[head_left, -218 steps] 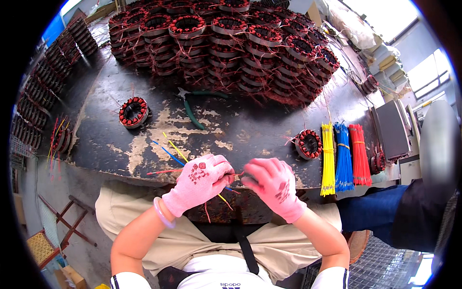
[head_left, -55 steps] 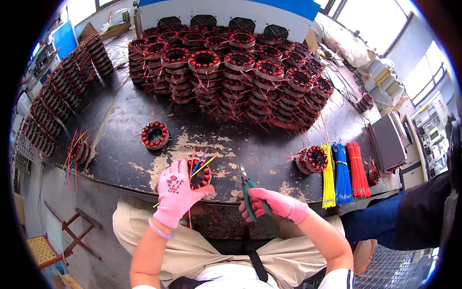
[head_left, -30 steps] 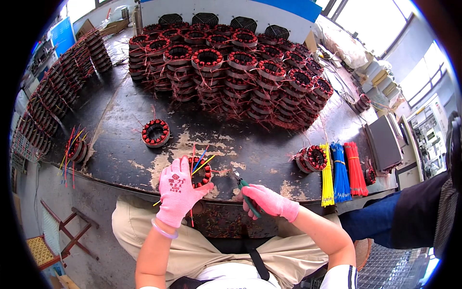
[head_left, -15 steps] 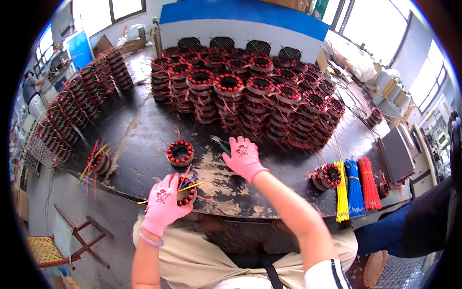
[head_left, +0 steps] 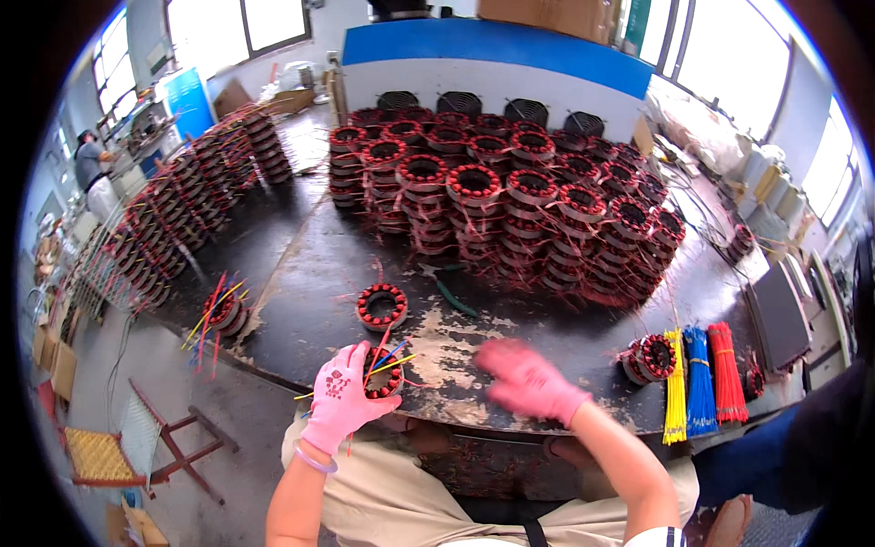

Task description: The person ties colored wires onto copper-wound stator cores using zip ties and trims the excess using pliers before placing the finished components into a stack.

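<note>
My left hand, in a pink glove, grips a motor stator at the table's near edge. The stator is a ring with red windings; red, blue and yellow sleeves stick out of it, and the hand partly covers it. My right hand, also pink-gloved, is over the worn patch of the table, right of that stator. Motion smears its fingers, and no tool shows in it. Green-handled pliers lie farther away, in front of the stacks. Just beyond my left hand a single stator lies flat.
Tall stacks of stators fill the far table; more stacks curve along the left. A sleeved stator sits at the left edge. At right are a stator pile and yellow, blue and red sleeve bundles.
My right hand has left the green pliers on the table and moved nearer and to the right. My left hand keeps its hold on the stator. The whole view has shifted slightly.
</note>
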A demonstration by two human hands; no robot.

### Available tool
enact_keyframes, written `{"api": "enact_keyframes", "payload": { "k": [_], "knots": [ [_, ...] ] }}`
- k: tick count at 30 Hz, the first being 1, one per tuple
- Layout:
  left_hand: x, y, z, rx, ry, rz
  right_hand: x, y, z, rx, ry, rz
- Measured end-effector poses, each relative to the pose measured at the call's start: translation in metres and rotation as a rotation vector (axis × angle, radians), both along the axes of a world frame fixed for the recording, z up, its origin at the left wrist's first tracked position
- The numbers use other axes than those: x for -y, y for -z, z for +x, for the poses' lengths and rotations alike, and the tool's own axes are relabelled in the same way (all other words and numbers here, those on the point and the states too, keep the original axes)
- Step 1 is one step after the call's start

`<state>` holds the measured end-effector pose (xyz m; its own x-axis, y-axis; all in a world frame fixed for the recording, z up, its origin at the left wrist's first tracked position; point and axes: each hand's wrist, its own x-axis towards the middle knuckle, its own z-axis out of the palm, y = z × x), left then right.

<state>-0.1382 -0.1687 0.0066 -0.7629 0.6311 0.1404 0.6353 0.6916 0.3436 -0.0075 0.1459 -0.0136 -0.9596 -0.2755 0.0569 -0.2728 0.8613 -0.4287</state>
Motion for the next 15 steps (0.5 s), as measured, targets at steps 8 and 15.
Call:
{"api": "enact_keyframes", "payload": {
  "k": [8,15],
  "knots": [
    [0.124,-0.086,-0.075,-0.081,-0.251,0.245,-0.010,0.007,0.036,-0.258,0.261,-0.068],
    [0.220,-0.077,-0.182,-0.036,-0.443,0.220,0.028,0.013,0.032,-0.217,0.174,-0.087]
  ]
}}
